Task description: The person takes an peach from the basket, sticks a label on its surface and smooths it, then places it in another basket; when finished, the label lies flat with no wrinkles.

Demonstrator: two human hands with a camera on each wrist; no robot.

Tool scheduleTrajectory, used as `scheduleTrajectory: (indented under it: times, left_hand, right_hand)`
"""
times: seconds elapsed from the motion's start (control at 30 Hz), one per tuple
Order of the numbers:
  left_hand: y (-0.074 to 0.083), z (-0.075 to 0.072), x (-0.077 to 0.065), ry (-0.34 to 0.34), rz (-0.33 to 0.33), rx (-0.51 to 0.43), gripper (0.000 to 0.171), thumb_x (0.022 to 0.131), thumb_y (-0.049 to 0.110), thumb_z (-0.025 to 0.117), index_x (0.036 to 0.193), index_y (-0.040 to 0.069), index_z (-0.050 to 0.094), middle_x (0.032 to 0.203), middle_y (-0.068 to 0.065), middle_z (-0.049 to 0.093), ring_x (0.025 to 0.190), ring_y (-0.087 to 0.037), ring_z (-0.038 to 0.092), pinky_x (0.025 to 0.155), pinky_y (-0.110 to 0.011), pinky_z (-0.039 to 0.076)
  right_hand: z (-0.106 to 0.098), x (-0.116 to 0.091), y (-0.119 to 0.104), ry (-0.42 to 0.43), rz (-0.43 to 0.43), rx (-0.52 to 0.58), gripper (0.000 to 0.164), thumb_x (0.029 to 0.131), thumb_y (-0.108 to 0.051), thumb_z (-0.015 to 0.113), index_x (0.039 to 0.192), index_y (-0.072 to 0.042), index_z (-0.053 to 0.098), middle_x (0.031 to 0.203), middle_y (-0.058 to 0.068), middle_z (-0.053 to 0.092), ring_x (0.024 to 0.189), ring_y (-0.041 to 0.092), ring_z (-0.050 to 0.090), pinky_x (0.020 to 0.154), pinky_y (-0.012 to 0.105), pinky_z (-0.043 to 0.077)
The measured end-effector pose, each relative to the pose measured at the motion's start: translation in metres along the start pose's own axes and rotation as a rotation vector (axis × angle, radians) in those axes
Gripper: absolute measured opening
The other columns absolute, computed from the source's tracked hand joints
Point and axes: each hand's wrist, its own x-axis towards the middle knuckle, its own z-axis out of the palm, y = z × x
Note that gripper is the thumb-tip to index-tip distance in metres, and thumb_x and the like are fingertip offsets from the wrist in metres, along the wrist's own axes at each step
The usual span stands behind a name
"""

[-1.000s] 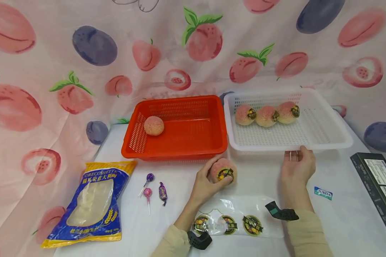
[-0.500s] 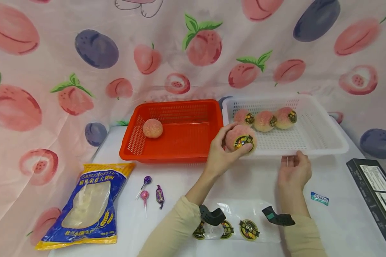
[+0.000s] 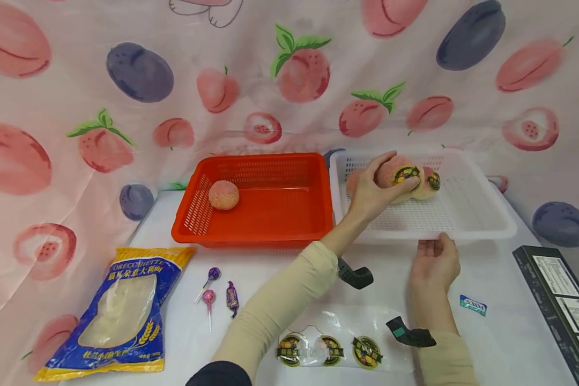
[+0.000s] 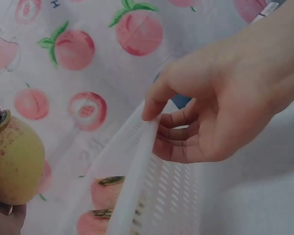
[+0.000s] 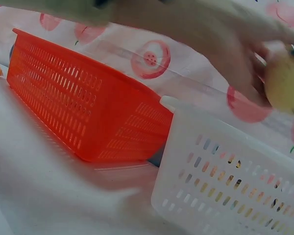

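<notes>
L hand (image 3: 370, 190) w/ peach (image 3: 393, 166), label (image 3: 406, 174) nr-side

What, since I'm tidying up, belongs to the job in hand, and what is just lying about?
Job, apparently: held peach; white basket and its peaches; red basket and its peach; sticker sheet.

Lying about, apparently: pasta bag; lollipops; wrapped candy; small packet; black box.

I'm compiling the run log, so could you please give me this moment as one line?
left hand: holds labelled peach above white basket | right hand: grips front rim | red basket: one peach
</notes>
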Motion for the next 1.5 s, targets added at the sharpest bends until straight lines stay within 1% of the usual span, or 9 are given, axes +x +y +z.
scheduleTrajectory:
  times: [0.17,0.33,0.47,0.57,0.8,0.97,1.07,1.33,1.5]
  left_hand:
    - [-0.023,0.028,0.027,0.037,-0.089,0.037,0.064,0.067,0.044,0.073,0.123,0.040,0.043,0.124,0.020,0.047,0.112,0.003,0.044,0.089,-0.018,0.041]
    - [-0.036,0.055,0.038,0.017,-0.195,0.032,0.060,0.064,0.044,0.074,0.118,0.042,0.048,0.122,0.018,0.050,0.110,0.001,0.047,0.086,-0.020,0.043]
    - [-0.044,0.075,0.041,-0.055,-0.191,0.047,0.057,0.065,0.040,0.076,0.116,0.039,0.051,0.118,0.018,0.052,0.104,0.003,0.048,0.082,-0.018,0.044]
    - [-0.052,0.084,0.042,-0.060,-0.188,0.103,0.056,0.063,0.038,0.077,0.114,0.037,0.053,0.117,0.020,0.051,0.105,0.004,0.048,0.082,-0.018,0.044]
    - [-0.062,0.094,0.045,-0.046,-0.227,0.193,0.055,0.060,0.039,0.078,0.110,0.039,0.054,0.114,0.026,0.050,0.105,0.005,0.048,0.082,-0.016,0.043]
    - [-0.062,0.093,0.044,-0.128,-0.324,0.316,0.059,0.062,0.044,0.076,0.116,0.038,0.052,0.122,0.020,0.048,0.110,0.002,0.047,0.083,-0.017,0.043]
    - [-0.061,0.095,0.044,-0.184,-0.365,0.342,0.060,0.063,0.044,0.075,0.118,0.036,0.051,0.121,0.017,0.051,0.109,0.001,0.048,0.082,-0.017,0.044]
    - [-0.064,0.095,0.047,-0.204,-0.330,0.335,0.062,0.065,0.038,0.076,0.120,0.028,0.050,0.119,0.015,0.053,0.109,0.001,0.048,0.086,-0.017,0.042]
    - [-0.067,0.099,0.050,-0.275,-0.333,0.364,0.061,0.064,0.036,0.077,0.119,0.028,0.051,0.118,0.017,0.052,0.107,0.002,0.048,0.086,-0.015,0.041]
  right_hand:
    - [0.001,0.000,0.007,-0.038,0.001,-0.032,0.033,0.080,-0.004,0.059,0.112,-0.004,0.049,0.111,0.005,0.048,0.102,0.017,0.047,0.088,0.026,0.042]
    - [0.000,-0.002,0.008,-0.042,0.004,-0.010,0.034,0.083,-0.006,0.057,0.116,-0.004,0.049,0.117,0.005,0.049,0.105,0.018,0.048,0.095,0.026,0.040]
    - [-0.003,-0.002,0.006,-0.051,-0.003,-0.003,0.033,0.084,-0.007,0.055,0.116,-0.004,0.047,0.116,0.006,0.049,0.104,0.018,0.047,0.093,0.025,0.041]
    - [-0.005,-0.003,0.006,-0.042,0.015,-0.009,0.032,0.085,-0.009,0.054,0.116,-0.005,0.047,0.116,0.005,0.049,0.103,0.017,0.048,0.094,0.025,0.041]
    - [-0.004,-0.004,0.003,-0.007,0.036,-0.003,0.032,0.084,-0.010,0.056,0.115,-0.007,0.049,0.115,0.005,0.051,0.102,0.016,0.050,0.093,0.024,0.041]
    - [-0.005,-0.002,0.003,-0.036,0.062,0.028,0.035,0.084,-0.009,0.055,0.118,-0.008,0.047,0.119,0.004,0.049,0.112,0.015,0.048,0.099,0.024,0.037]
    - [-0.004,-0.001,0.003,-0.046,0.068,0.035,0.034,0.085,-0.009,0.054,0.118,-0.008,0.047,0.119,0.004,0.049,0.111,0.015,0.047,0.100,0.024,0.037]
    - [-0.004,-0.002,0.003,-0.058,0.080,0.010,0.036,0.085,-0.010,0.054,0.120,-0.011,0.045,0.127,0.003,0.044,0.123,0.014,0.038,0.102,0.024,0.034]
    - [-0.005,-0.002,0.002,-0.076,0.083,0.028,0.038,0.086,-0.009,0.052,0.123,-0.010,0.045,0.133,0.003,0.040,0.126,0.014,0.035,0.105,0.023,0.029]
